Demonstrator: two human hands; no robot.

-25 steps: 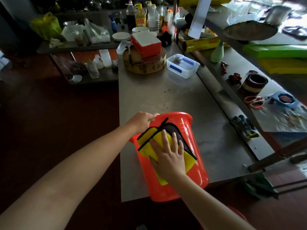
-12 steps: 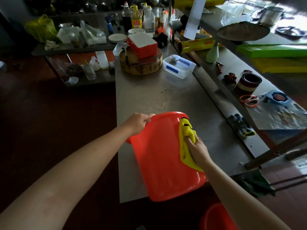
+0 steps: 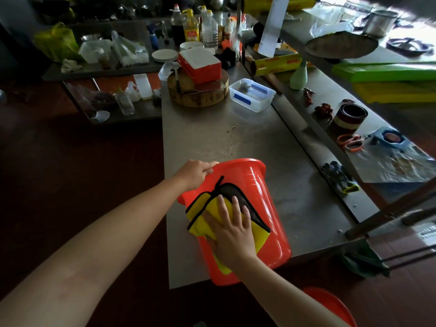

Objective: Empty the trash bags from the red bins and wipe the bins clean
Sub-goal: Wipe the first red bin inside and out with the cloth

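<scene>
Red bin (image 3: 266,208) lies on its side on the steel table (image 3: 212,138), mouth pointing away from the person, base at the table's near edge. Left hand (image 3: 195,173) grips the bin's rim on the far-left side, fingers curled over the lip. Right hand (image 3: 233,232) is flat, fingers spread, pressing a yellow cloth (image 3: 199,212) with black trim onto the upturned side wall, just nearer than the left hand. The cloth is folded and shows a dark face past the fingertips. Below the right forearm, off the table, a second red bin (image 3: 330,305) shows only partly. Well beyond the left hand there is a clear plastic container (image 3: 252,94) with blue clips. Left of it stands a round wooden chopping block (image 3: 198,95) with a red-and-white box (image 3: 200,63) on top. Right of the right hand, apart from the bin — dark gloves (image 3: 339,179) by the table's right edge.
</scene>
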